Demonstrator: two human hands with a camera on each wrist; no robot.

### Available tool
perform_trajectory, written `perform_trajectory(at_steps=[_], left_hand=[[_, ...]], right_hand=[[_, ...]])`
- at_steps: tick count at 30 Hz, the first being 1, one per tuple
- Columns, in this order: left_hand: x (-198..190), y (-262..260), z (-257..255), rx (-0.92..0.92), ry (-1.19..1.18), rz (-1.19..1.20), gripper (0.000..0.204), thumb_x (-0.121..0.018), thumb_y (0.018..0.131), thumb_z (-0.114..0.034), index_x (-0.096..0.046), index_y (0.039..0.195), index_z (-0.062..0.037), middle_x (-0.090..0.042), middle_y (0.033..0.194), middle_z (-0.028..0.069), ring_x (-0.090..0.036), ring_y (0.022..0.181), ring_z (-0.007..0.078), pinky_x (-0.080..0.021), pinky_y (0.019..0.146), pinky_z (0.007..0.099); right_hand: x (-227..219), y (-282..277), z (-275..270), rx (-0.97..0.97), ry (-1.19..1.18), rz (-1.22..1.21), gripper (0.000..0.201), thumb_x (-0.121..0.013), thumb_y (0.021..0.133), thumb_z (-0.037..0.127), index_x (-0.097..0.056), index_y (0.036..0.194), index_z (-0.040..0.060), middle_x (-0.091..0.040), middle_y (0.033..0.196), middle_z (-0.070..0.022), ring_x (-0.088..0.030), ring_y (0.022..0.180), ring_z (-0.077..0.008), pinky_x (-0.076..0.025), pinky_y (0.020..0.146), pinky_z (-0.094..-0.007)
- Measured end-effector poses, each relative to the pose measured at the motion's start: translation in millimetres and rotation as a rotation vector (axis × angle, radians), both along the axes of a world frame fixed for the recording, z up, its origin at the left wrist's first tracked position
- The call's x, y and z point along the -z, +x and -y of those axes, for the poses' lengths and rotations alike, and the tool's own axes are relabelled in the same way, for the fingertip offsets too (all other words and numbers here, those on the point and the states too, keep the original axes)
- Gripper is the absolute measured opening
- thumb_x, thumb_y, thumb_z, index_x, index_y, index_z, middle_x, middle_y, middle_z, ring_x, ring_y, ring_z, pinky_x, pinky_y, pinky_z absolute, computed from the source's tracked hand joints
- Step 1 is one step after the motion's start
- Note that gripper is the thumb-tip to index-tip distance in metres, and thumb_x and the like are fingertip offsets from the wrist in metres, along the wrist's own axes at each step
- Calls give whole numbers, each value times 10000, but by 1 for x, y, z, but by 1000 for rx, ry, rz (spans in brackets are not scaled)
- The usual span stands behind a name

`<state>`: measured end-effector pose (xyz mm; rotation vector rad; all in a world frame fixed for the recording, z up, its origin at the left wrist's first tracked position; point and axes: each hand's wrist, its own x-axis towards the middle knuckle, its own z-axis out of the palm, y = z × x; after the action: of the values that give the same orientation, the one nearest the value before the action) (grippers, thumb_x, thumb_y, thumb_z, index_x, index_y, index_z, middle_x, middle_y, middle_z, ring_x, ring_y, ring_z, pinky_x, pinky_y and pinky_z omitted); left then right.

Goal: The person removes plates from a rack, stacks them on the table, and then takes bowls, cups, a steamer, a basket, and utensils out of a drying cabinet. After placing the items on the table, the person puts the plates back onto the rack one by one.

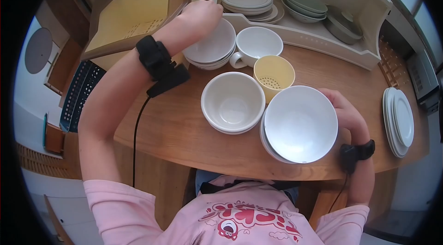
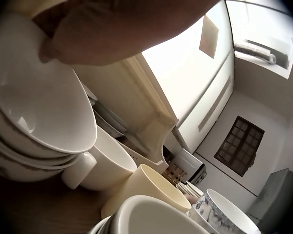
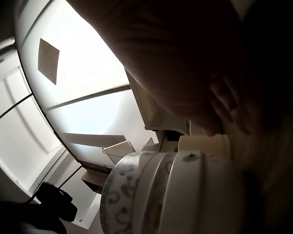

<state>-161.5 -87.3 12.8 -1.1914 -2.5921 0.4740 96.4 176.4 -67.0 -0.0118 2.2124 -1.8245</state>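
Note:
My left hand (image 1: pixel 200 18) reaches over a stack of white bowls (image 1: pixel 214 46) beside the cabinet. In the left wrist view its thumb lies inside the top bowl (image 2: pixel 44 97), pinching the far rim; the other fingers are mostly hidden. My right hand (image 1: pixel 344 109) is just behind a second stack, topped by a wide white bowl (image 1: pixel 302 125), which partly hides the fingers. Blue floral patterning shows on this stack's outer bowl (image 3: pixel 124 190) in the right wrist view; the fingers (image 3: pixel 222 100) hang loosely over the table side.
Between the hands stand a white mug (image 1: pixel 258 44), a yellow perforated cup (image 1: pixel 274 70) and nested cream bowls (image 1: pixel 232 102). A cream dish cabinet (image 1: pixel 323 42) holds plates and green bowls behind, its lid (image 1: pixel 134 9) at left. White plates (image 1: pixel 398 122) sit at the table's right.

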Motion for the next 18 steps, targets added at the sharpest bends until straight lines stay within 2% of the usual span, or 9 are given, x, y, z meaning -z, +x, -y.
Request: perform_trajectory(at_steps=[5, 10, 14, 16, 17, 18], left_hand=[[-2, -4, 1, 2, 32, 7, 129, -498, 836, -10, -597, 910, 29, -656, 815, 200, -656, 798, 350, -552, 697, 416], [-15, 9, 2, 121, 93, -44, 98, -497, 823, 6, -538, 906, 35, -635, 790, 205, -647, 792, 363, -536, 686, 428], [-21, 25, 3, 102, 84, -64, 100, -496, 829, -1, -513, 926, 20, -630, 803, 206, -645, 788, 360, -529, 679, 432], [-23, 29, 8, 226, 289, -127, 112, -490, 827, 3, -499, 939, -9, -627, 806, 195, -637, 776, 370, -513, 662, 444], [-24, 30, 9, 226, 286, -126, 112, -490, 827, 3, -499, 939, -9, -627, 806, 195, -637, 776, 370, -513, 662, 444], [-31, 34, 12, 251, 381, -149, 118, -488, 849, -13, -508, 965, -14, -628, 822, 192, -641, 788, 360, -509, 682, 426]], right_hand=[[0, 0, 3, 5, -25, -9, 310, -619, 909, 136, -552, 1155, -40, -660, 1036, -55, -619, 894, -72, -504, 787, -220], [-1, 1, 2, -1, -2, -7, 318, -623, 907, 137, -552, 1162, -40, -657, 1049, -55, -617, 907, -72, -502, 799, -220], [-1, 1, 4, 11, -24, -21, 311, -621, 908, 139, -557, 1154, -40, -657, 1043, -52, -616, 903, -72, -500, 795, -218], [0, 1, 4, 15, -28, -27, 307, -621, 907, 139, -559, 1150, -39, -658, 1039, -52, -616, 901, -73, -500, 792, -219], [1, 1, 2, 14, -13, -23, 305, -622, 906, 137, -561, 1147, -38, -658, 1035, -51, -616, 898, -73, -500, 790, -221], [2, 0, 1, 12, 4, -20, 302, -622, 904, 135, -562, 1144, -37, -659, 1030, -50, -616, 895, -74, -500, 789, -223]])
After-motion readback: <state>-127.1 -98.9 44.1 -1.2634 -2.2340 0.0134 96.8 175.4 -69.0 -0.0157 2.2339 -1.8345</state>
